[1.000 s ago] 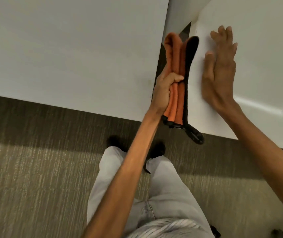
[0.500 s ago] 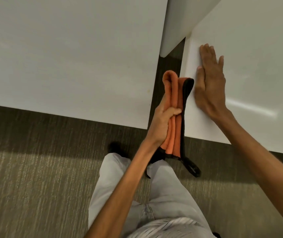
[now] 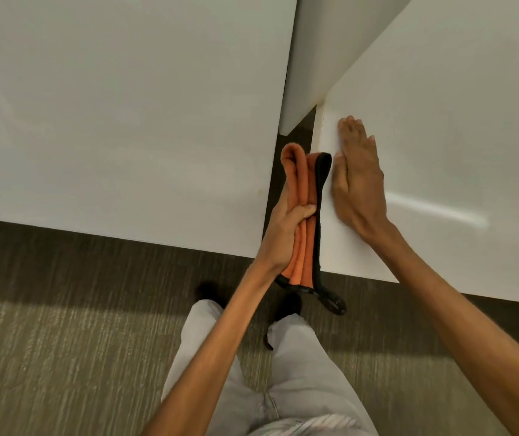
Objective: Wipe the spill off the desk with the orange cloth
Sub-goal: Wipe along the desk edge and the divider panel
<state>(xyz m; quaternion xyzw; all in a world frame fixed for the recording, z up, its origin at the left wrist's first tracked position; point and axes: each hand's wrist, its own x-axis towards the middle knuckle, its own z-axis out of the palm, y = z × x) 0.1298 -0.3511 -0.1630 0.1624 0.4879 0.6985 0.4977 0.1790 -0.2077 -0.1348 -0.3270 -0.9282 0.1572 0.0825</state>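
Both hands lower in view | left hand (image 3: 286, 228) grips orange cloth (image 3: 303, 215) upright | right hand (image 3: 358, 184) flat, open on desk (image 3: 456, 136)

Plush orange cloth (image 3: 302, 196); smooth, faintly glossy white desk (image 3: 440, 152); ribbed carpet (image 3: 63, 341).

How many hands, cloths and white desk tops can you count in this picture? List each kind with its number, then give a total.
Hands: 2, left hand and right hand
Orange cloth: 1
White desk tops: 2, left desk and right desk
Total: 5
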